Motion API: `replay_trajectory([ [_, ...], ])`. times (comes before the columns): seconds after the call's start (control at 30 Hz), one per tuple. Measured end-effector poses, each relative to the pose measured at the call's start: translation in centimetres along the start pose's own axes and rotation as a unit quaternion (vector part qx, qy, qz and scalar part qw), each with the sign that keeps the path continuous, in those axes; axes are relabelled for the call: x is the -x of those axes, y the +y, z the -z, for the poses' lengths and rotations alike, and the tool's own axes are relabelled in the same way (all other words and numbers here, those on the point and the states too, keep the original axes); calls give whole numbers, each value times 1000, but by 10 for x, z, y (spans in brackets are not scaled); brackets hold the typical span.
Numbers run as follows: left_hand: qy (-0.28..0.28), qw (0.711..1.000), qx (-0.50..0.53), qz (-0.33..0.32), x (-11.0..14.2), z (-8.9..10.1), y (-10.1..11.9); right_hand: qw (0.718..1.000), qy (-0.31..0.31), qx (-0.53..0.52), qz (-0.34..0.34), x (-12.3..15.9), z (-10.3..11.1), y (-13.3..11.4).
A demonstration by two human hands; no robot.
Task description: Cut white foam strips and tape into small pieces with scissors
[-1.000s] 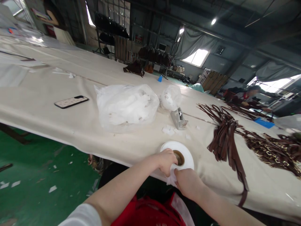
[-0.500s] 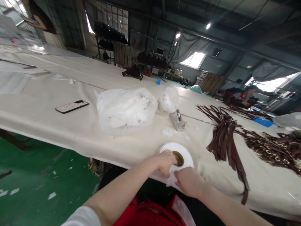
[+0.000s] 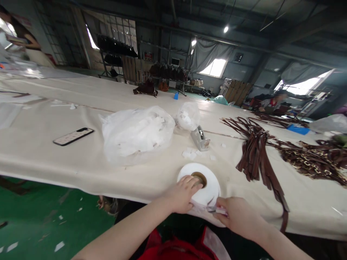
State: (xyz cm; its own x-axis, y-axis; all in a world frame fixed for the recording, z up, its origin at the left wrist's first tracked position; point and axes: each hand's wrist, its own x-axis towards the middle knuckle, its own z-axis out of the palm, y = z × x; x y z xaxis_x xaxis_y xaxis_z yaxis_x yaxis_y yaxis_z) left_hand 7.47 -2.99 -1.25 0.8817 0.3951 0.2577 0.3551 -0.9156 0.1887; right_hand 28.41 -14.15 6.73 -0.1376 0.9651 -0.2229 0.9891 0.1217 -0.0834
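Observation:
A wide white roll (image 3: 210, 178) with a brown core lies flat at the table's front edge. My left hand (image 3: 184, 193) grips its near left part, fingers over the top by the core and thumb at the side with the thin, translucent wrapping. My right hand (image 3: 238, 216) is closed on a small cutter (image 3: 220, 210) with a metal blade and a pinkish handle. The blade touches or nearly touches the wrapping (image 3: 202, 210) at the roll's near side. How deep the blade goes cannot be made out.
Past the roll are white scraps (image 3: 191, 154), a grey tape dispenser (image 3: 200, 139) and stuffed plastic bags (image 3: 138, 131). A phone (image 3: 73, 136) lies left. Brown straps (image 3: 253, 155) and pieces with metal rings (image 3: 303, 160) lie right. Two people are farther off.
Both hands were together on the wrapping at the roll's near side. Now my right hand has moved right and shows a cutter, and the left lies flatter on the roll. The view has shifted.

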Motion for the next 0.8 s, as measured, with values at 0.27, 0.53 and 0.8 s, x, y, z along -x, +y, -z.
replay_trajectory([
  [0.27,131,968,-206,-66,30,-47,11,917,161,-334,-148,-33,-56,26],
  [0.53,194,961,-177,-92,34,-63,16,890,138,-432,-54,-54,-67,25],
  [0.8,235,958,-163,-26,30,-68,30,893,136,-423,-77,-59,-72,27],
])
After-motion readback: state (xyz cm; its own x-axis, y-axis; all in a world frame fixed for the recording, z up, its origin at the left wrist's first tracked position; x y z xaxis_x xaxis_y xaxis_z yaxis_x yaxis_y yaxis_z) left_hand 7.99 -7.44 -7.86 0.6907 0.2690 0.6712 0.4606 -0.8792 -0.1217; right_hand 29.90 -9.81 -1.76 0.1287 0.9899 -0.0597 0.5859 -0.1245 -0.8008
